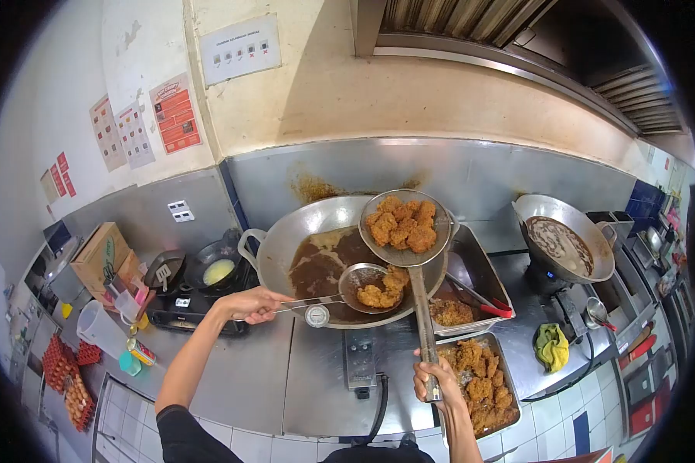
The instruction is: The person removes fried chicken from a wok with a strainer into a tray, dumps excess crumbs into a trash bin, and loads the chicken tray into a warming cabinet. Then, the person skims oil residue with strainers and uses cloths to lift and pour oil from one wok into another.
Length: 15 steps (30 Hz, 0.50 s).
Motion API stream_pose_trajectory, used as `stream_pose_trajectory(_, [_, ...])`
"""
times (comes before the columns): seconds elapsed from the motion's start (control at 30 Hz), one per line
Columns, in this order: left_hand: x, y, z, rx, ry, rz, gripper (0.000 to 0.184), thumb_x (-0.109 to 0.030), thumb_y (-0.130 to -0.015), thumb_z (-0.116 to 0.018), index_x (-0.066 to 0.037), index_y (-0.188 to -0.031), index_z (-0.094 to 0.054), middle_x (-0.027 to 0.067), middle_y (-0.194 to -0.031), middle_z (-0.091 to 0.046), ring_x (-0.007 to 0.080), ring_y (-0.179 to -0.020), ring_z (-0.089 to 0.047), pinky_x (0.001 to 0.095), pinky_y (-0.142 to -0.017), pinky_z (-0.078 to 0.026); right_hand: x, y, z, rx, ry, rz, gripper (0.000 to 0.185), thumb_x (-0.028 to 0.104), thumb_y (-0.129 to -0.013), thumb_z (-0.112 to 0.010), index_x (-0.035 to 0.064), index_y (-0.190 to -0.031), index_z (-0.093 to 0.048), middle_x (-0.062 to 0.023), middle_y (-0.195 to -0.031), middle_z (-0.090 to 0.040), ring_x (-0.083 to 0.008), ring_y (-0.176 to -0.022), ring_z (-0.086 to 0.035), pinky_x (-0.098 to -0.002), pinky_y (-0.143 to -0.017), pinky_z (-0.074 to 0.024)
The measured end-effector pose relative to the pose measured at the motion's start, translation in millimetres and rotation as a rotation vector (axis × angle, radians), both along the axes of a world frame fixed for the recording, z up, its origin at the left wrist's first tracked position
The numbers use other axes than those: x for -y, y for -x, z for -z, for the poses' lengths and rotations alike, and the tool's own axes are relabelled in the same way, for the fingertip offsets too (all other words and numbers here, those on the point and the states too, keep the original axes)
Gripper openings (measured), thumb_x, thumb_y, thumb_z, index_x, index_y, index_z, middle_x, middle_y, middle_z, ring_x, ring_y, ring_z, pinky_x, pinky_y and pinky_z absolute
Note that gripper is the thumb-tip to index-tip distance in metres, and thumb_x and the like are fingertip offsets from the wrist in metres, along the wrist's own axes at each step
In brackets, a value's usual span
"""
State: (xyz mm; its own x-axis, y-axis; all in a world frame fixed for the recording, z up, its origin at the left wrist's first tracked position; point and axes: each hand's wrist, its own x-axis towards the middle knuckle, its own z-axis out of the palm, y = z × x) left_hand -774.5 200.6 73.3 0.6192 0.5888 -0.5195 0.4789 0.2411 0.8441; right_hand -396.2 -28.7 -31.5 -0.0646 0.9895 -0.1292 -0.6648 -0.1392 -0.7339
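Observation:
My left hand [256,305] is closed on the thin wire handle of a small skimmer [349,295], which holds pieces of fried chicken [378,295] over the wok. A round dial thermometer [316,315] hangs by that handle; whether my fingers also grip it I cannot tell. My right hand [434,378] is wrapped round the long metal handle of a large strainer [420,316]. Several browned chicken pieces [403,222] lie in its mesh, raised above the wok's right side. Dark oil [316,258] fills the large wok [274,262] beneath both tools.
To the right are a deep tray [479,266] with red-handled tongs [496,310] and a tray of fried chicken [483,386]. A second wok [544,204] of foamy oil stands farther right, near a yellow cloth [550,347]. Frying pans [216,258] and egg trays [73,386] are left.

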Motion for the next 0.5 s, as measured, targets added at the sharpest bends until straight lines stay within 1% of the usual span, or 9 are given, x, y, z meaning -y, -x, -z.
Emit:
stream_pose_trajectory(0.1, [12,16,-5,0.017,0.025,-0.076,0.049,-0.003,-0.093,-0.043,-0.005,-0.142,-0.041,0.0005,-0.063,-0.041,0.0041,-0.044,-0.029,0.0193,-0.036,-0.024,1,0,-4,-0.012,0.021,-0.003,0.031,0.010,-0.090,-0.052,0.0036,-0.119,-0.047,-0.0013,-0.063,-0.042,-0.0147,-0.041,-0.047,-0.0296,-0.035,-0.0390])
stream_pose_trajectory(0.17, [24,20,-11,0.009,-0.051,-0.118,0.051,-0.001,-0.091,-0.042,-0.006,-0.141,-0.042,0.0004,-0.062,-0.041,0.0041,-0.044,-0.029,0.0192,-0.035,-0.024,1,-1,0,-0.022,0.009,-0.019,0.030,0.011,-0.090,-0.053,0.0037,-0.119,-0.047,-0.0013,-0.063,-0.042,-0.0145,-0.041,-0.047,-0.0294,-0.035,-0.0392])
stream_pose_trajectory(0.3, [42,40,-27,0.055,-0.077,-0.118,0.049,-0.005,-0.093,-0.041,-0.008,-0.142,-0.042,0.0003,-0.063,-0.042,0.0033,-0.046,-0.031,0.0191,-0.036,-0.024,0,-4,1,-0.012,-0.024,-0.008,0.029,0.011,-0.090,-0.053,0.0037,-0.118,-0.047,-0.0018,-0.063,-0.043,-0.0150,-0.041,-0.048,-0.0298,-0.035,-0.0403])
stream_pose_trajectory(0.37, [51,46,-38,0.030,-0.087,-0.223,0.049,-0.004,-0.093,-0.041,-0.009,-0.141,-0.043,0.0003,-0.063,-0.042,0.0032,-0.046,-0.030,0.0191,-0.036,-0.024,0,-2,-3,-0.009,-0.020,-0.013,0.029,0.010,-0.090,-0.052,0.0033,-0.118,-0.047,-0.0023,-0.063,-0.043,-0.0154,-0.042,-0.048,-0.0301,-0.035,-0.0403])
stream_pose_trajectory(0.5, [49,47,-50,0.079,-0.150,-0.282,0.056,-0.002,-0.087,-0.043,-0.003,-0.143,-0.037,-0.0003,-0.064,-0.044,0.0046,-0.045,-0.033,0.0185,-0.036,-0.023,5,1,-11,0.030,0.022,-0.013,0.028,0.009,-0.090,-0.051,0.0026,-0.117,-0.046,-0.0031,-0.063,-0.044,-0.0159,-0.042,-0.049,-0.0309,-0.035,-0.0403])
